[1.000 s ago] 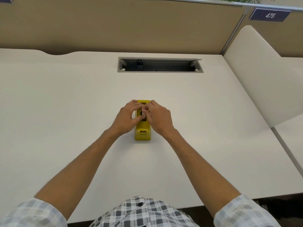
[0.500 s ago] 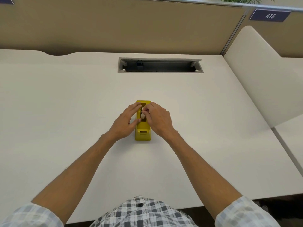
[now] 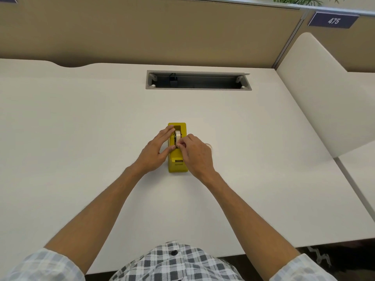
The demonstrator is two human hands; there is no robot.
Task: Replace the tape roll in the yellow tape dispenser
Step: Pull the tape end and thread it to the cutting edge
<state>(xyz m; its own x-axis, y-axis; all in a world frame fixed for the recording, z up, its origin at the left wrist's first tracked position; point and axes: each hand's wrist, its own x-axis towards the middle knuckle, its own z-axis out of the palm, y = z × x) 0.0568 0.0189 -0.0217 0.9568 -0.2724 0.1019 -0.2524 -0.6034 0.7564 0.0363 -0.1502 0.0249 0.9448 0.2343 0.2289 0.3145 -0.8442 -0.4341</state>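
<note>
Yellow tape dispenser [image 3: 177, 159] is steadied by flat left hand [image 3: 156, 152] at 9 o'clock; tape roll [image 3: 178, 135] end is pinched by right hand [image 3: 194, 152], likely for threading.

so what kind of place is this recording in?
Most likely an open-plan office workstation. A tan partition panel backs the white desk, the desk has a recessed cable tray, and a numbered plate reading 475 hangs on the next partition.

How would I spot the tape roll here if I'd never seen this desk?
Find the pale desk and the yellow dispenser at its middle, between both hands. The tape roll stands on edge in its slot: a small whitish wheel, the only pale part against the yellow.
</note>
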